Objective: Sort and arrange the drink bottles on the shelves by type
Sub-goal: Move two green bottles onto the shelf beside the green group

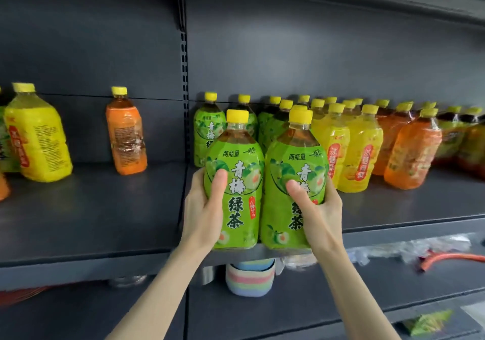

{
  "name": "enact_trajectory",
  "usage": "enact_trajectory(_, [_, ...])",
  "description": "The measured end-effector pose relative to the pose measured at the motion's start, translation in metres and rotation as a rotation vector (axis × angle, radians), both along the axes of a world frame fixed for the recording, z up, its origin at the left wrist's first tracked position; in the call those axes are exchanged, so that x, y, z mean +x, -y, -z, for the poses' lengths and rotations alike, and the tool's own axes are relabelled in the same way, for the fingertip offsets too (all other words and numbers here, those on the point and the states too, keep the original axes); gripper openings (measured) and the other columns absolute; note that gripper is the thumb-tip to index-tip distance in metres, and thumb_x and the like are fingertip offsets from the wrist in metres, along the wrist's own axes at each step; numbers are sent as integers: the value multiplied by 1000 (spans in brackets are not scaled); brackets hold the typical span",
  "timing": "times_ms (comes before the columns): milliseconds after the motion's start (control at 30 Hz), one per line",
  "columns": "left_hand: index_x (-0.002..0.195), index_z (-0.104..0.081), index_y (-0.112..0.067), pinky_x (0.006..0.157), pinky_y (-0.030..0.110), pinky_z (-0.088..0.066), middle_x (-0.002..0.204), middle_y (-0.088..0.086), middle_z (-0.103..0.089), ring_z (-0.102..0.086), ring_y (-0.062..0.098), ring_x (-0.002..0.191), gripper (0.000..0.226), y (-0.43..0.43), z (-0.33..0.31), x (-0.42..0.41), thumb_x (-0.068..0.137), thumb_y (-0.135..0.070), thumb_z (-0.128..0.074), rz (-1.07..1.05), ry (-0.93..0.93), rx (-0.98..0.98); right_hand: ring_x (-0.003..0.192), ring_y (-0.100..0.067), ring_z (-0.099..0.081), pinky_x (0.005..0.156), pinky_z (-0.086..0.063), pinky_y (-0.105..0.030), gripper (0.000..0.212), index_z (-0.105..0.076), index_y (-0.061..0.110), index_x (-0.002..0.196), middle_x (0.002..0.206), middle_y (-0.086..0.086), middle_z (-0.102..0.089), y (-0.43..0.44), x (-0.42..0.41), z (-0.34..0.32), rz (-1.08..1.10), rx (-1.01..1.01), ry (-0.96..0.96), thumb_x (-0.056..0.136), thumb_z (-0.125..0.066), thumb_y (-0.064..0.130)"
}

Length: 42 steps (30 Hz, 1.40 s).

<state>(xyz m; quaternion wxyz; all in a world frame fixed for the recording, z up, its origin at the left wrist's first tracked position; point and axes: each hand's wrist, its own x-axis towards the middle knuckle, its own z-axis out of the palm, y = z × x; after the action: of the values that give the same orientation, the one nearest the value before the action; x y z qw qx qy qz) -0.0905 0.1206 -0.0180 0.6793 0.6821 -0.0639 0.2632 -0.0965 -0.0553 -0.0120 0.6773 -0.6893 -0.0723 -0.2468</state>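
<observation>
Head cam. Dark shelf (91, 208), two bays split by slotted post (185, 64).

L hand (202, 208): grips L green btl (237, 155) round its lower left side, thumb across label front, fingers hidden behind. R hand (322, 208): grips R green btl (291, 229) from the right side, thumb on label, fingers wrapped out of sight. Both btls upright, yellow caps, green-tea labels facing cam, sides touching or nearly so. Bases at front lip of right bay; can't tell if they sit on it or hang just above.

Behind them, same bay: green row (207, 134), several deep, back to the wall. Just right of it yellow row (360, 153), then orange row (413, 155), then darker btls (451, 134) at far right, blurred, type unclear. All upright w/ yellow caps, rows packed close.

Left bay: yellow btl (39, 134) near left edge, w/ a cut-off btl (3, 153), green label, just behind it at frame edge. Lone orange btl (126, 134) well apart from these, mid-bay, back label toward cam.

Lower shelf, under the held pair: striped sleeve (249, 279), pastel bands, on some container. To the right, plastic wrap (420, 246), clear and crumpled, w/ orange hose (454, 257) beside it. Green packet (430, 322) bottom right, blurred.
</observation>
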Motion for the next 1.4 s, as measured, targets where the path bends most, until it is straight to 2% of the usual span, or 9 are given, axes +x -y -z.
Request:
enact_trajectory(267, [125,-48,-22,100,39,-43,116,-14,-59,-56,5,110,63,31,-3,42,81,-67,-40,-36,-21,69,106,-14,-65,96,-51,-48,71,-60,28,121,111,9,-71,41,53,5,10,-5,6,58,-74,59])
enact_trajectory(433, [120,-44,-27,89,23,-46,107,-21,-58,-56,-11,99,44,45,1,54,88,-58,-40,-68,-10,112,105,-11,-66,96,-52,-44,79,-57,23,125,112,8,-71,61,71,12,-57,-25,-22,56,-74,58])
enact_trajectory(633, [130,-41,-16,75,1,-41,114,-15,-55,-53,-20,94,54,54,7,51,88,-49,-38,-79,-1,116,120,-11,-56,103,-46,-36,106,-42,22,142,130,7,-61,75,80,19,-162,-55,-55,49,-74,63])
enact_trajectory(767, [135,-37,-23,78,9,-47,121,-14,-58,-57,-8,105,67,53,9,45,80,-52,-62,6,-58,97,127,-9,-50,104,-44,-29,119,-35,22,147,138,7,-54,79,86,24,-198,-66,-49,45,-75,68])
enact_trajectory(833, [136,-36,-28,77,11,-49,121,-16,-58,-58,-7,105,70,54,11,39,77,-44,-71,1,-95,91,110,14,-54,86,-43,-4,106,-38,23,143,124,19,-58,80,87,22,-231,-38,-32,50,-75,59])
enact_trajectory(900, [134,-39,-32,74,9,-49,119,-18,-59,-58,-9,103,73,55,12,37,71,-42,-75,-54,-101,88,92,26,-54,71,-41,4,85,-42,30,132,111,28,-57,81,88,20,-251,-25,-23,56,-78,47])
enact_trajectory(1100, [131,-46,-34,95,34,-49,121,-16,-61,-58,0,110,77,41,10,57,63,-54,-76,-75,-163,175,99,12,-60,76,-48,-6,97,-45,22,137,115,17,-65,80,94,24,-251,-9,5,51,-73,57])
enact_trajectory(1267, [135,-43,-29,100,40,-46,122,-14,-61,-57,5,112,88,32,6,96,59,-59,-76,-83,-212,190,106,-6,-64,92,-53,-34,94,-48,21,136,116,10,-68,79,96,27,-217,-9,2,53,-74,57])
enact_trajectory(1400, [137,-40,-25,100,41,-46,124,-10,-60,-56,10,114,89,30,7,125,62,-58,-75,-62,-213,203,100,-5,-67,83,-54,-26,83,-53,23,129,106,14,-72,78,95,28,-204,-4,14,55,-73,55])
